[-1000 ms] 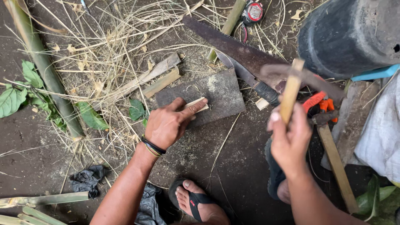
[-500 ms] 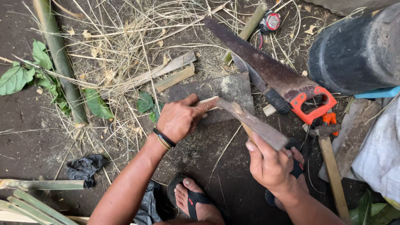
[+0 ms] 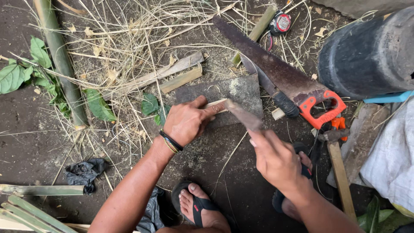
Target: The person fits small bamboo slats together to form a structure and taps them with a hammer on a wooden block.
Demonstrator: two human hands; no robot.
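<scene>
My left hand [image 3: 186, 121] pins a short pale piece of bamboo [image 3: 214, 105] against a flat grey stone slab [image 3: 241, 92] on the ground. My right hand [image 3: 276, 157] grips the handle of a dark chopping blade [image 3: 241, 114], whose tip rests on the end of the bamboo piece beside my left fingertips. A black and gold band circles my left wrist.
A rusty handsaw with an orange handle [image 3: 297, 86] lies right of the slab. A hammer [image 3: 338, 170], a tape measure [image 3: 281, 22] and a large dark drum [image 3: 371, 51] sit at right. Bamboo poles [image 3: 60, 64], split strips [image 3: 151, 77], dry grass and my sandalled feet [image 3: 202, 207] surround me.
My right hand swung the blade down from a raised position at the right onto the bamboo piece. My left hand kept the piece on the slab.
</scene>
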